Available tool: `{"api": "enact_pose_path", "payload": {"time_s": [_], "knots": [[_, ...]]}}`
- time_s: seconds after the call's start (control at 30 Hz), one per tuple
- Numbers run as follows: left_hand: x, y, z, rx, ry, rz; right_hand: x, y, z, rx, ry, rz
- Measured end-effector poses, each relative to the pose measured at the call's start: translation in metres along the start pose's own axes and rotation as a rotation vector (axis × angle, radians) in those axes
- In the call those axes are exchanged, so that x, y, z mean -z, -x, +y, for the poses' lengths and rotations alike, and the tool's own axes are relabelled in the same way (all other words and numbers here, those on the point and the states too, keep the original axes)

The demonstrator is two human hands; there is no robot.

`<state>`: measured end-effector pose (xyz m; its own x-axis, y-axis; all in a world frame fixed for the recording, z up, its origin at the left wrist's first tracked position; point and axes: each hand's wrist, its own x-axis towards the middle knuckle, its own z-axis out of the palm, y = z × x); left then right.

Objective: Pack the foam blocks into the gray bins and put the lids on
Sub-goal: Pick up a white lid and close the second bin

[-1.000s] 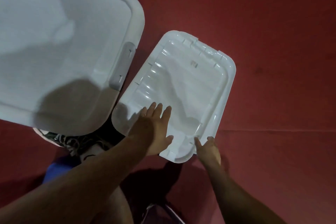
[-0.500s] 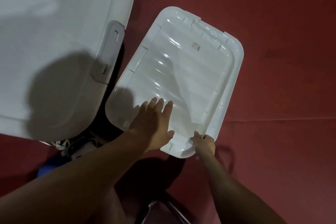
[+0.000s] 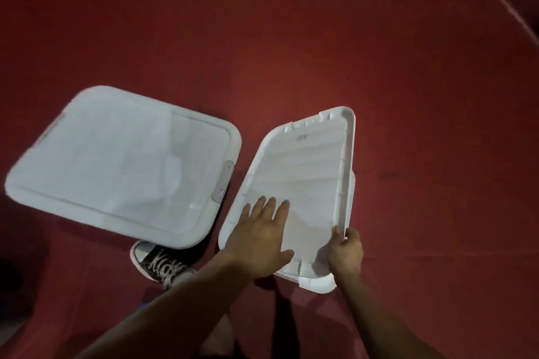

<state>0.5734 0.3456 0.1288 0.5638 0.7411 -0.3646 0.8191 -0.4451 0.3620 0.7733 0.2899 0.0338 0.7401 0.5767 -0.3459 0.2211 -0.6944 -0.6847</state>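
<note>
Lidding appears to be the step in hand: a white lid [image 3: 306,172] is held tilted off the red floor [image 3: 291,38], right of centre, with its ribbed face turned towards the camera. No foam blocks are seen. To the left, a gray bin [image 3: 116,163] is already covered; a lid is seated on it and a latch [image 3: 222,183] shows on its right side. Bin and held lid are parted by a narrow strip of floor. A second white edge [image 3: 320,285] is seen beneath the held lid's right side and near corner; whether it belongs to another lid cannot be told.

The left hand [image 3: 259,239] is laid flat on the near part of the lid, its fingers [image 3: 269,207] straight and slightly spread, so the panel is steadied rather than gripped. The right hand [image 3: 345,253] is curled round the lid's right rim close to the near corner, with the thumb on the inner face.

The next move is judged to call for the lid to be carried to an uncovered bin, none of which is in view. A firm two-handed hold is likely needed, since so wide and thin a panel may flex. A laced shoe [image 3: 160,264] is seen by the covered bin's near edge.
</note>
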Motion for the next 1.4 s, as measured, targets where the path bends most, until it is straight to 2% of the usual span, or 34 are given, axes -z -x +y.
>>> {"api": "enact_pose_path", "payload": {"time_s": [0.2,0.37,0.6,0.7,0.87,1.1,1.4], "knots": [[0.066,0.075,0.038,0.087,-0.034,0.121,0.086,0.047,-0.065,0.127,-0.169,0.055],[0.122,0.126,0.059,0.187,0.133,0.31,0.158,0.08,-0.127,0.305,-0.244,0.021],[0.186,0.216,0.057,0.242,0.204,0.565,0.193,0.142,-0.195,0.58,-0.266,-0.03],[0.2,0.262,0.034,0.324,0.281,0.624,0.186,0.175,-0.223,0.69,-0.259,-0.076],[0.203,0.342,-0.025,0.481,0.644,0.754,0.154,0.238,-0.267,0.865,-0.2,-0.172],[0.165,0.458,-0.102,0.763,0.725,0.872,0.072,0.35,-0.305,1.021,-0.126,-0.379],[0.107,0.607,-0.17,1.026,0.923,1.068,-0.035,0.514,-0.296,1.138,-0.12,-0.745]]}}
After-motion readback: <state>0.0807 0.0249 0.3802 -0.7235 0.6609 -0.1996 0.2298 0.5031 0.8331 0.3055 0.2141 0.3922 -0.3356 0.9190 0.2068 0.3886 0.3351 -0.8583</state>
